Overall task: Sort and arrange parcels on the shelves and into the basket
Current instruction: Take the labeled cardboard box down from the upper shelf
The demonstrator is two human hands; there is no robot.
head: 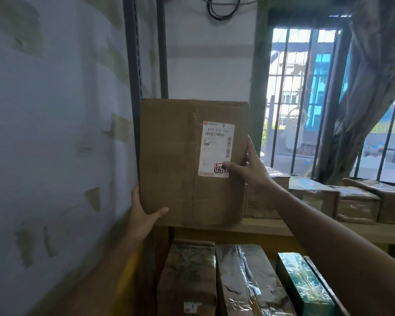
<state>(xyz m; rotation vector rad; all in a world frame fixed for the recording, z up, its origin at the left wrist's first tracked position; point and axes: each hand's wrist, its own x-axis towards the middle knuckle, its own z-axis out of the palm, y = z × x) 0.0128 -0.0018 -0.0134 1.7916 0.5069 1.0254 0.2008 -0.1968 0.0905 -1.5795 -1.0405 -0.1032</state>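
A large brown cardboard parcel point(171, 160) with a white shipping label stands upright at the left end of the wooden shelf board point(267, 226). My left hand point(144, 210) grips its lower left corner, thumb across the front face. At the parcel's right edge my right hand point(251, 169) holds on, with the thumb pressed on the label's lower corner and the fingers around the side. The parcel's bottom edge rests on or just above the shelf; I cannot tell which.
Taped parcels point(356, 201) sit in a row along the same shelf to the right. On the shelf below stand several wrapped parcels point(244, 281), one with a green box point(306, 286). A dark metal upright point(132, 65) and the white wall point(55, 133) are close on the left. A barred window point(306, 87) is behind.
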